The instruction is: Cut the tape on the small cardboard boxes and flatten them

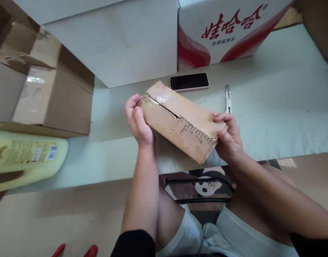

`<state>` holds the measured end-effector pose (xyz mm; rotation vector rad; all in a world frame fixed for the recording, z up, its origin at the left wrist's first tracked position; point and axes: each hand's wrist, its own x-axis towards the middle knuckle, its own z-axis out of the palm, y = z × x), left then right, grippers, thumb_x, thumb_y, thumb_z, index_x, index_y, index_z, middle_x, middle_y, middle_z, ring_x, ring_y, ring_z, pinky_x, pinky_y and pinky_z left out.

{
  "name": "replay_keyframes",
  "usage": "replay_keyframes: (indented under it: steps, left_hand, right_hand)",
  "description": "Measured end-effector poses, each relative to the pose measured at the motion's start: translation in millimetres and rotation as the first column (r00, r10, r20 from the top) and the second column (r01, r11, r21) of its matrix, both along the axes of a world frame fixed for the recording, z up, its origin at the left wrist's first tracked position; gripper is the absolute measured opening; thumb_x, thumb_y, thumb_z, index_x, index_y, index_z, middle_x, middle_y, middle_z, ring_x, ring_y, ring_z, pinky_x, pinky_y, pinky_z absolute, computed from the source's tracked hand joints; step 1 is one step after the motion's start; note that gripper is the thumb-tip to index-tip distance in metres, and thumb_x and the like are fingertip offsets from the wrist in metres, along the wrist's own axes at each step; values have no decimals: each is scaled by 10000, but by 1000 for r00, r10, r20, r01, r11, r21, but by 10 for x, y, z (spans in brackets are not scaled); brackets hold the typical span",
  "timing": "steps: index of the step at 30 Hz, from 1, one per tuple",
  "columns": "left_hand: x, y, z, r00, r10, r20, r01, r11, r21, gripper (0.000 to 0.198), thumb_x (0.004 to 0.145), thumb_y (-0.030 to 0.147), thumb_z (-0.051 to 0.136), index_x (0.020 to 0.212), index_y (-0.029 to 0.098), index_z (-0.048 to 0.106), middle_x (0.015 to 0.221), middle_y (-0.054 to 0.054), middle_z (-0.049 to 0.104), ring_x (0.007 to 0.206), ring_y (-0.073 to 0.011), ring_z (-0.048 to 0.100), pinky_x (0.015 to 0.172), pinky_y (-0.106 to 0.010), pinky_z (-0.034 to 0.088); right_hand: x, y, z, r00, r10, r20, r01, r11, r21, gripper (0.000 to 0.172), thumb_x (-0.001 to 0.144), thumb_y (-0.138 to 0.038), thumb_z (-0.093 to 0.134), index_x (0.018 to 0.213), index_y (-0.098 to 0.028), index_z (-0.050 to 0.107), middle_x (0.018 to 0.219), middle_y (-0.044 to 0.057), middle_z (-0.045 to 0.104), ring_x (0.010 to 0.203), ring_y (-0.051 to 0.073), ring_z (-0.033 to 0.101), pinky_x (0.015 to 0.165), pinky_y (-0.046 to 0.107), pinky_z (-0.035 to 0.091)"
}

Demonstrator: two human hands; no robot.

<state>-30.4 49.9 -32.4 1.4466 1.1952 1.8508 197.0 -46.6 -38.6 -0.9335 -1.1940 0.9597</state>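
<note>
A small brown cardboard parcel (180,121), worn and taped with a torn corrugated seam along its top, is held above the near edge of the pale table (273,117). My left hand (138,121) grips its left end with the fingers curled round it. My right hand (229,137) is closed on its right end, thumb on top. The parcel is tilted, left end farther from me.
A dark phone (189,81) and a utility knife (228,99) lie just behind the parcel. A white box (121,43) and a red-and-white carton (223,32) stand at the back. An open brown box (49,96) and a yellow jug (22,157) sit at the left.
</note>
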Motion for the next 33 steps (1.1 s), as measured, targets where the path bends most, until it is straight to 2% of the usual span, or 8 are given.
replay_keyframes:
  steps: [6, 12, 15, 22, 26, 33]
  left_hand:
    - [-20, 7, -23, 998, 63, -19, -63, 998, -15, 471, 958, 646, 474, 1196, 265, 617, 1227, -67, 642, 1175, -223, 636, 1063, -390, 505]
    - [-34, 17, -19, 999, 5, -46, -6, 1000, -15, 457, 930, 620, 570, 1192, 249, 616, 1188, -65, 657, 1125, -214, 657, 991, -360, 538]
    - [-35, 8, -5, 1000, -14, -21, 14, 1000, -18, 405, 934, 565, 589, 1187, 250, 613, 1182, -64, 660, 1116, -215, 660, 990, -373, 541]
    - [-39, 9, 9, 999, -29, -30, 26, 996, -85, 294, 937, 464, 614, 1155, 267, 631, 1375, -70, 607, 1415, -250, 508, 1175, -414, 442]
    - [-45, 12, 13, 999, -45, -28, 42, 995, -88, 259, 945, 429, 600, 1139, 261, 629, 1348, -71, 620, 1388, -241, 530, 1177, -414, 445]
    - [-52, 13, 24, 999, -29, -46, 29, 999, 13, 180, 916, 281, 568, 1050, 238, 682, 1231, -57, 646, 1278, -219, 592, 1149, -385, 455]
  right_hand:
    - [0, 1, 8, 998, -29, 56, 29, 1000, 3, 374, 879, -627, 631, 1070, -320, 537, 1251, 61, 644, 1170, 262, 642, 981, 448, 558]
    - [3, -15, 3, 993, -27, 116, 28, 1000, -12, 394, 901, -658, 580, 1095, -323, 506, 1281, 59, 630, 1193, 255, 632, 995, 440, 553]
    - [-2, -20, 13, 996, -19, 82, 19, 1000, -9, 368, 904, -629, 597, 1100, -326, 527, 1277, 52, 632, 1189, 248, 632, 986, 431, 557]
    - [-9, -12, 10, 999, -14, 47, 15, 1000, -16, 358, 888, -615, 619, 1090, -328, 549, 1264, 46, 643, 1149, 237, 639, 951, 415, 568]
    - [-12, -11, 9, 1000, 3, 15, -3, 1000, 5, 316, 902, -576, 636, 1089, -332, 558, 1268, 38, 639, 1138, 231, 640, 954, 410, 562]
    - [-30, -23, 34, 999, -22, -35, 22, 1000, -4, 288, 886, -545, 658, 1058, -324, 593, 1227, 39, 651, 1115, 231, 632, 937, 403, 557]
